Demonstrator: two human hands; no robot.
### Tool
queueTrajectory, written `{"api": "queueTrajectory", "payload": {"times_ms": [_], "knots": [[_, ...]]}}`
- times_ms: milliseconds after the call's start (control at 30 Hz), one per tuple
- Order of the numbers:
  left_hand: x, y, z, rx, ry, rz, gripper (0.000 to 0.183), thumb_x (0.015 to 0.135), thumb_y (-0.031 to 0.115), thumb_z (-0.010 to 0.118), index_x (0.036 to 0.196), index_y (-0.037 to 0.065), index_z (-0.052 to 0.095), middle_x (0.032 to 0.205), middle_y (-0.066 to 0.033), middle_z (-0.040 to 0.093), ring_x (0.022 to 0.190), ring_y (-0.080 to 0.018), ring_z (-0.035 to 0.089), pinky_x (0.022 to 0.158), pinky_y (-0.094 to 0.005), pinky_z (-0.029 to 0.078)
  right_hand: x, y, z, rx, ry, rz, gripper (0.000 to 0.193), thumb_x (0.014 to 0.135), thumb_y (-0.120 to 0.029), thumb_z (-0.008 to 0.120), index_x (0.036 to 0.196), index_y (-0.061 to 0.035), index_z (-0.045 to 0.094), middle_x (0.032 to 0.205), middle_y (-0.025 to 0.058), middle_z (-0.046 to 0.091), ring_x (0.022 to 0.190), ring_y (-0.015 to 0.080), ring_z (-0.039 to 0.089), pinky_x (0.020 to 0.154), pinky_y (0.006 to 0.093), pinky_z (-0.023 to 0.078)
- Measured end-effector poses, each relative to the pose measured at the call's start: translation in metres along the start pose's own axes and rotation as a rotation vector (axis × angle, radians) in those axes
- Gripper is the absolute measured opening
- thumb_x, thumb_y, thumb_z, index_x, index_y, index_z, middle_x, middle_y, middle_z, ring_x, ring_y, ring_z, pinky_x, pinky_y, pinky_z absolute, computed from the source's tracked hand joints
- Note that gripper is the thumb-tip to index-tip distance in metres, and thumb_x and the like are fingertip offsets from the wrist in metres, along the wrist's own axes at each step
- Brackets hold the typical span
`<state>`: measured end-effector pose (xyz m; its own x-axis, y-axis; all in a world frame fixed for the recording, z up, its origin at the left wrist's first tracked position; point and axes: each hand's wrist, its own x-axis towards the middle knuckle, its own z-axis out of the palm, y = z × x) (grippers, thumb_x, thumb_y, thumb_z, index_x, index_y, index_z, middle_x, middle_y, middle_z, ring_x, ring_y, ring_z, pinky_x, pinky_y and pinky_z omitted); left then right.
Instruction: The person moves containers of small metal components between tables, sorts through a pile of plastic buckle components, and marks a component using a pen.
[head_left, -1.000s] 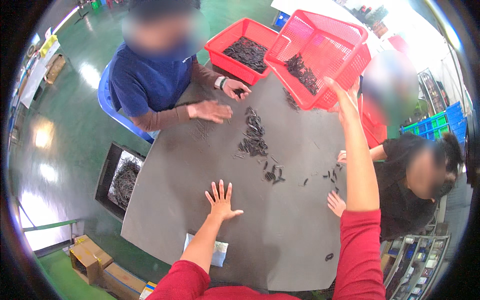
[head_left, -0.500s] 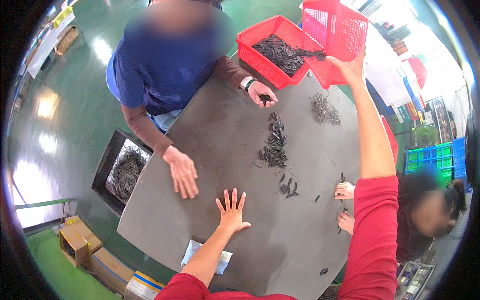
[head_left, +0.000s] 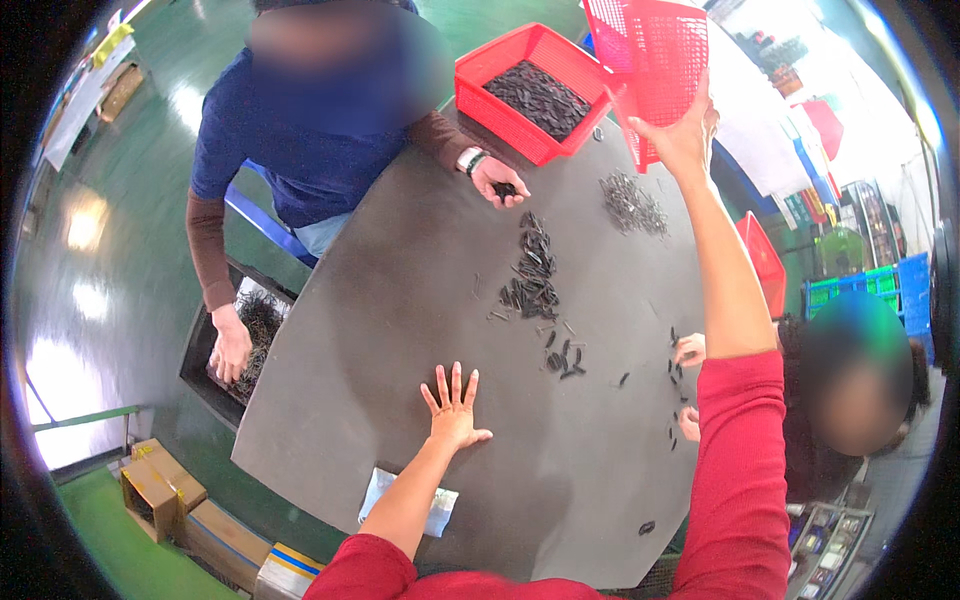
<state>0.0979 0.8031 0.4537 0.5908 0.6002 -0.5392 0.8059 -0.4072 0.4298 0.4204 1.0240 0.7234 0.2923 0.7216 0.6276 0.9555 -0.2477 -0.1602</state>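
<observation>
- Tilted red basket (head_left: 675, 60) is hanging from the right hand (head_left: 686, 138) at the surface's far right corner, its top running out of view; what it is holding inside is remaining hard to make out.
- The right hand is gripping the mesh, thumb and fingers spreading wide around it; part of the grip is hiding behind the hand itself.
- A second basket (head_left: 505, 127), also red, is sitting just left of it by the far edge, holding dark pieces (head_left: 540, 98); whether the two baskets are touching, I cannot tell.
- The left hand (head_left: 455, 412) is lying palm down near the surface's near edge, fingers fanning fully open, holding nothing.
- Its forearm is partly covering a pale blue-and-white packet (head_left: 440, 513).
- The red right sleeve (head_left: 735, 440) is hiding much of the surface's right edge and partly cutting off a co-worker's hands (head_left: 690, 350).
- Another co-worker's hand (head_left: 230, 343) is reaching over a black crate (head_left: 200, 388) beyond the left edge, blocking some of its contents.
- A dark pile (head_left: 535, 268) is occupying the middle of the grey surface (head_left: 350, 340); a bare stretch is separating it from the left edge, and another is running from the left hand toward the near right corner.
</observation>
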Motion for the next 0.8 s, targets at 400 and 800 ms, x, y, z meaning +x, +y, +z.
{"api": "queueTrajectory", "payload": {"times_ms": [400, 800], "knots": [[0.007, -0.002, -0.019, 0.077, -0.126, -0.035, 0.119, 0.055, 0.061, 0.064, 0.134, 0.014, -0.012, 0.135, -0.0147, -0.026, 0.122, -0.0361, -0.027, 0.094, -0.0605, -0.009, -0.260, -0.077, -0.230, 0.956, -0.143, 0.403, 0.114, 0.053, -0.023, 0.079, 0.132, -0.0004, 0.001, 0.133, 0.0166, 0.020, 0.124, 0.0254, 0.022, 0.101, 0.0388, 0.021], [-0.073, -0.037, 0.020, -0.349, 0.263, 0.182, 0.017, 0.079, 0.020, 0.056, 0.088, 0.008, 0.065, 0.088, -0.0085, 0.059, 0.082, -0.0194, 0.056, 0.074, -0.0285, 0.043, -0.670, -0.010, -0.421, 1.609, -0.176, 1.577, 0.080, 0.065, -0.009, 0.062, 0.132, -0.0061, 0.018, 0.129, 0.0098, 0.034, 0.119, 0.0185, 0.034, 0.091, 0.0324, 0.038]]}}
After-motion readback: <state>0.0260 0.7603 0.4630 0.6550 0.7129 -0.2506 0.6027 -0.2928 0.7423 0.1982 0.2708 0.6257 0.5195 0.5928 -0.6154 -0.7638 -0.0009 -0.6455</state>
